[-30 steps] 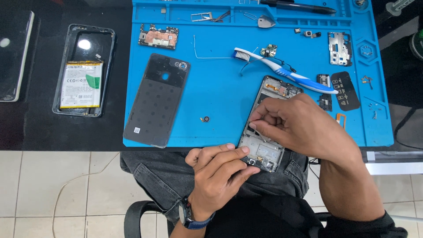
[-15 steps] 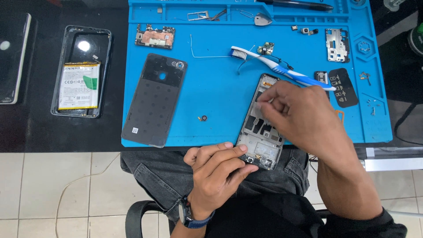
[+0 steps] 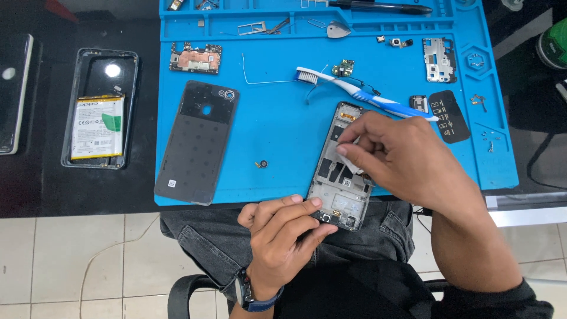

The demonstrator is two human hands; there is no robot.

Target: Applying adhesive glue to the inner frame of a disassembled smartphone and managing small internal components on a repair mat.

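Left hand (image 3: 282, 233): clamped on the bottom end of the phone frame (image 3: 338, 177), thumb and fingers pinching its lower edge where it overhangs the mat's near edge.
Right hand (image 3: 397, 155): fingers together, pinching a small white wipe (image 3: 347, 157) and pressing it onto the middle of the frame.
Phone frame: lies face down and stripped, top end on the blue mat (image 3: 283, 136), bottom end out over the lap; tilted a little to the right.
Back cover (image 3: 196, 142): flat on the mat, well left of the frame, apart from both hands.
Toothbrush (image 3: 360, 93): on the mat just above the frame's top end, bristles to the left, 1 handle tip passing behind the right hand.
Loose parts: a circuit board (image 3: 196, 58) upper left, a metal shield (image 3: 438, 59) upper right, a tiny round part (image 3: 263, 163) between cover and frame.
Second phone (image 3: 99, 118): open, battery showing, on the dark table left of the mat.
Doing it well: judged from the grip, keep the left pinch firm so the frame cannot rock on the mat edge; wipe with light, short strokes, staying off the small parts at the bottom end.
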